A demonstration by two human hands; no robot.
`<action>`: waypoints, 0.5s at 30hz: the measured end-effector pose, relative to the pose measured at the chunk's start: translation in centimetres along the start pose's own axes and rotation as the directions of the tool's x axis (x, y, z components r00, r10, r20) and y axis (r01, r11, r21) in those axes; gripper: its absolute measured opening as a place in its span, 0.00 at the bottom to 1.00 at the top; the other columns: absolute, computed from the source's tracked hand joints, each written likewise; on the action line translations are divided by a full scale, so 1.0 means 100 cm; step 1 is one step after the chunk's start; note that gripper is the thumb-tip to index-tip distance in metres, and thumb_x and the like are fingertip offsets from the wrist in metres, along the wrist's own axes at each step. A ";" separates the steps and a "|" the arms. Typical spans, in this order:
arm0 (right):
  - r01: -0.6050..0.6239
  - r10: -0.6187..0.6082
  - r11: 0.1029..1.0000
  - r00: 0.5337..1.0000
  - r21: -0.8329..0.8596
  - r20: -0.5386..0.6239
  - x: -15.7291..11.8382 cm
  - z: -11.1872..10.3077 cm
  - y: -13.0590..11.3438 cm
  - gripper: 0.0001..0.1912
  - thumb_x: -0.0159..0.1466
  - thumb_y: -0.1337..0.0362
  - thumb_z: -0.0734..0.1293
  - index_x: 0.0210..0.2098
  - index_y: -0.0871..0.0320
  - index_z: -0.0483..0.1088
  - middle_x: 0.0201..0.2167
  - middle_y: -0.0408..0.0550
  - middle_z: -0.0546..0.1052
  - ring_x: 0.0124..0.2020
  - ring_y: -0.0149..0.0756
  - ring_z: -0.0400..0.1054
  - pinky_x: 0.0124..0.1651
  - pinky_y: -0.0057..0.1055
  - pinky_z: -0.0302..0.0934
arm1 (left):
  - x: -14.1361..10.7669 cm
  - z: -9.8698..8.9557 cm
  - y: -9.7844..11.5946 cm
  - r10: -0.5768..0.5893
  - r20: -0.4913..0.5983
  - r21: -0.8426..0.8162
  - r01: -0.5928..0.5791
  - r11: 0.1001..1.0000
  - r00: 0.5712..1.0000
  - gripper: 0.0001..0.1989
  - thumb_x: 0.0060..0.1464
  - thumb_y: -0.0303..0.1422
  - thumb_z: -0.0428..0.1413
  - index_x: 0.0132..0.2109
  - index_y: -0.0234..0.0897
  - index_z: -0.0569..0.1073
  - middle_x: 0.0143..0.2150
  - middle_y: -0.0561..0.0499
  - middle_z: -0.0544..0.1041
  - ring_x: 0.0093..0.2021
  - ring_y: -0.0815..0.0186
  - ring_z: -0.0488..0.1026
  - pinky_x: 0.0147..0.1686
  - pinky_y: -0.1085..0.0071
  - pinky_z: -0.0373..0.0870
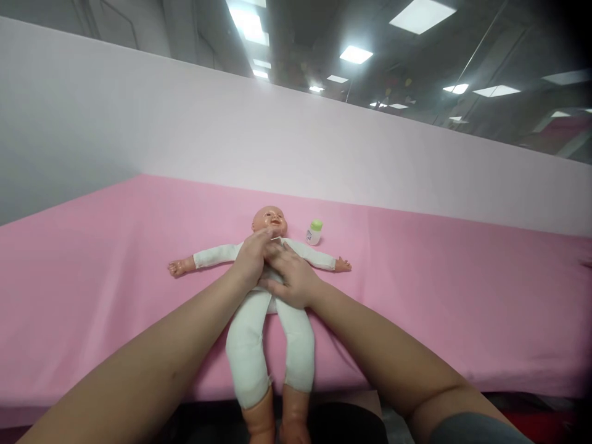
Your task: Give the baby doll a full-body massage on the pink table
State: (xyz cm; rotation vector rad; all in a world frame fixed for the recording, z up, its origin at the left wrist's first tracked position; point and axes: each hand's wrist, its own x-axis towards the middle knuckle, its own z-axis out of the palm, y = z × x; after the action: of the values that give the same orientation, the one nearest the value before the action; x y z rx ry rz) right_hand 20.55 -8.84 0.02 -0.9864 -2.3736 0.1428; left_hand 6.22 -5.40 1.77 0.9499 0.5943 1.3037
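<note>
Far left: pink cover (120,246) over the surface, running across the whole view, pale wall panel (231,129) behind it. Doll (274,304) lies face up near the middle, head toward the panel, legs toward the camera. Lower legs and feet reach past the near edge of the cover.

Doll's arm on the left side is out wide in white cloth, bare molded hand (182,266) resting on the pink.

Left hand (253,258) comes in from lower left, palm side down on the doll's upper chest, just below the chin. Fingers extended, held close together, pinching nothing. Doll's head (269,220) sits just beyond the fingertips, smiling face up.

Right hand (293,274) comes in from lower right, flat on the doll's chest and belly, fingers spread, thumb side lower, pinching nothing. The two hands meet at the middle of the chest. Looks like the fingers overlap a bit there, but it's blurred, can't tell which is on top.

Right of the doll's head: small bottle (314,232), green cap, pale body, label on its left side. Stands on the pink cover, apart from both hands, near the doll's other arm. That arm is also out wide, white cloth, molded hand (343,265) on the pink. Grey sleeve (476,429) at lower right, on the right arm.
</note>
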 end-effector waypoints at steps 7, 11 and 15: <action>-0.034 0.050 0.991 0.991 0.130 -0.122 -0.004 0.000 0.021 0.14 0.68 0.64 0.62 0.47 0.56 0.78 0.49 0.51 0.82 0.52 0.43 0.75 0.59 0.41 0.69 | 0.001 -0.021 -0.003 0.169 0.190 0.507 -0.244 0.826 0.967 0.06 0.56 0.36 0.64 0.41 0.43 0.83 0.43 0.45 0.81 0.56 0.50 0.73 0.63 0.61 0.63; 0.101 -0.066 0.975 0.983 0.199 -0.173 -0.008 0.002 0.018 0.15 0.70 0.61 0.61 0.46 0.55 0.79 0.48 0.50 0.83 0.55 0.42 0.76 0.65 0.44 0.65 | 0.008 -0.055 -0.003 0.217 0.254 0.655 -0.333 0.678 0.942 0.08 0.57 0.35 0.63 0.44 0.45 0.83 0.48 0.43 0.80 0.60 0.48 0.70 0.71 0.56 0.51; 0.175 -0.170 0.949 0.985 0.262 -0.043 -0.011 0.002 0.001 0.16 0.71 0.59 0.62 0.50 0.54 0.79 0.50 0.49 0.83 0.60 0.41 0.74 0.69 0.45 0.61 | 0.023 -0.082 0.001 0.259 0.189 0.737 -0.311 0.600 0.947 0.09 0.55 0.35 0.63 0.44 0.45 0.83 0.48 0.43 0.79 0.59 0.47 0.70 0.72 0.55 0.49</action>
State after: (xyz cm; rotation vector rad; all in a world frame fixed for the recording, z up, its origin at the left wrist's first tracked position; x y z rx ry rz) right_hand 21.15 -9.54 -0.67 -0.6487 -2.3335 0.3716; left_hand -0.09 -1.15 -2.06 1.8527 1.0144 1.2976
